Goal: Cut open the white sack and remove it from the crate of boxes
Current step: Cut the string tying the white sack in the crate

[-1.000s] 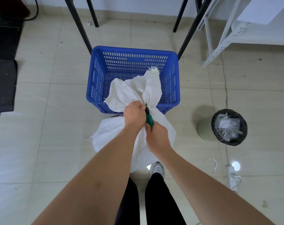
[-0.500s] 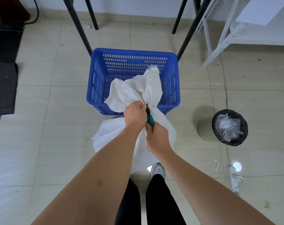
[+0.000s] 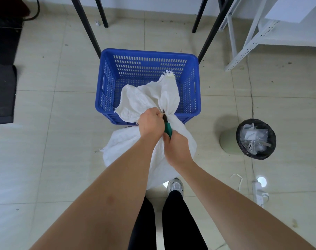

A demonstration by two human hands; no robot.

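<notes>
Two bare hands are closed at the gathered neck of one white woven plastic sack (image 3: 148, 100), which stands on the tiled floor (image 3: 45, 141) just in front of one blue perforated plastic crate (image 3: 146, 69). The left hand (image 3: 151, 122) is clenched around the bunched neck of the sack, and the right hand (image 3: 178, 147) is wrapped around the green handle of a cutting tool (image 3: 168, 129) whose dark tip is pressed against the neck – right beside the left fingers. The loose, frayed top of the sack is seen flopped forward over the near wall of the crate and into it, while the bulging body is hidden largely behind the two forearms. What the crate holds cannot be told, since the sack top covers its near part. One round bin lined with a black bag (image 3: 255, 138) and filled with pale scraps is set well apart on the right, and one white power strip (image 3: 259, 193) lies near it on the floor. Four black table legs (image 3: 86, 26) are counted beyond the crate – two on each side – and a white metal shelf frame (image 3: 244, 49) stands at the upper right. One grey trainer (image 3: 175, 186) is visible under the sack.
</notes>
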